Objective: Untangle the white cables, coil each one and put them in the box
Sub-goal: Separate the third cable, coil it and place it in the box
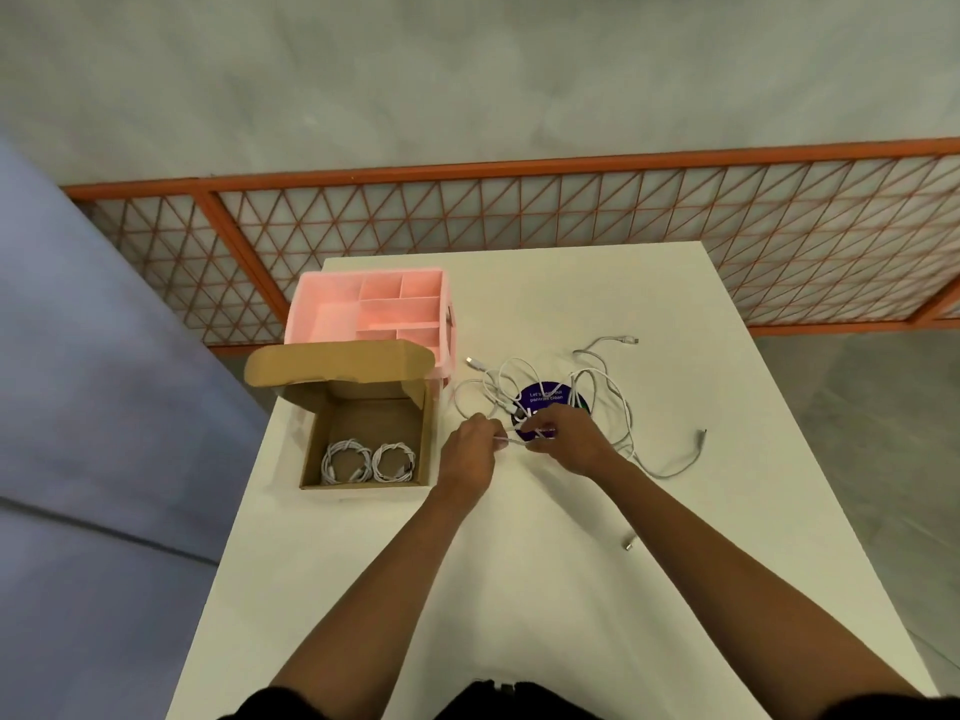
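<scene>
A tangle of white cables (597, 392) lies on the white table (519, 563), partly over a round purple sticker (545, 400). My left hand (470, 449) and my right hand (563, 439) meet at the tangle's near edge. Each pinches a short stretch of one white cable held taut between them. An open cardboard box (311, 454) stands left of my hands. Two coiled white cables (345, 461) (394, 462) lie side by side on its floor. Loose plug ends trail toward the table's far side and right side.
A pink plastic organiser (322, 314) with several compartments stands behind the box, touching its raised lid. A small metal piece (629, 542) lies on the table near my right forearm. An orange lattice fence (571, 226) runs beyond the table's far edge.
</scene>
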